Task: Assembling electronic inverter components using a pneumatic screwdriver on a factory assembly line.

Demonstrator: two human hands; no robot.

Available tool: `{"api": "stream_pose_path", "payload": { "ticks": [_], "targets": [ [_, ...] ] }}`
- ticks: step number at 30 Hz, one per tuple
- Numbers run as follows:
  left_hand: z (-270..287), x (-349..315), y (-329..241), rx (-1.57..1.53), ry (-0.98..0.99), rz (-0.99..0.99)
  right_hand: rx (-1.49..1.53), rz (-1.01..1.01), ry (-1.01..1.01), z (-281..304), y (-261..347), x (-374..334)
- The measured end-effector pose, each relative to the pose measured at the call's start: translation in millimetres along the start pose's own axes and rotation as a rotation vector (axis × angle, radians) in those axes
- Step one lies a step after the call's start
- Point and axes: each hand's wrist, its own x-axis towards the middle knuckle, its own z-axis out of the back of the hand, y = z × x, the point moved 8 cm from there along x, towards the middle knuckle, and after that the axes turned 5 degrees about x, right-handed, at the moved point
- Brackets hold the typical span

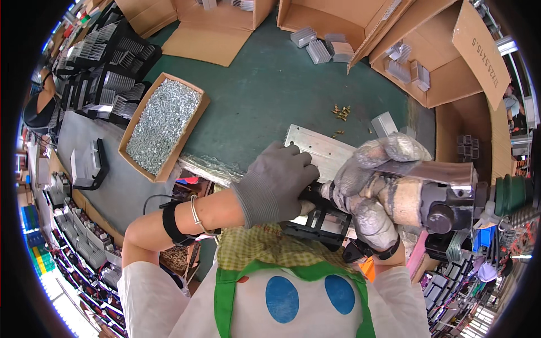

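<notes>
Presently: right hand [350, 179] wrapped snugly round taped tool [407, 201]; left hand [276, 181] half-curled at black frame [316, 232].
Frame lies on left hand's thumb side, near 1 metal plate [320, 147]; whether that hand holds it, cannot tell.

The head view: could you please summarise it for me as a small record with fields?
Left hand: gray-gloved, curled, at the black frame beside a perforated metal plate
Right hand: at a wrapped tool; grip partly hidden
Surface: green tabletop
Loose there: brass-coloured pieces
Left: cardboard tray of small silvery pieces
Upper right: cardboard box with finned metal blocks
</notes>
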Motion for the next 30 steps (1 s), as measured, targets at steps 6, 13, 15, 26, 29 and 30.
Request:
{"api": "stream_pose_path", "payload": {
  "ticks": [6,13,15,26,29,30],
  "targets": [
    [-9,4,5,0.035,0.115,0.026,-0.092,-0.054,-0.034,-8,-15,-4],
    [-20,3,5,0.068,0.23,0.074,-0.244,0.144,0.082,-33,4,8],
    [-15,1,3,0.034,0.159,0.074,-0.112,0.062,-0.001,-31,7,14],
    [72,-107,80,-0.322,0.342,0.374,0.303,0.28,0.354,46,80,50],
    [158,-226,154,-0.312,0.001,0.634,0.157,0.393,0.049,98,64,43],
    [185,-273,181,-0.304,-0.09,0.8,0.196,0.25,0.157,98,53,50]
  ]
}}
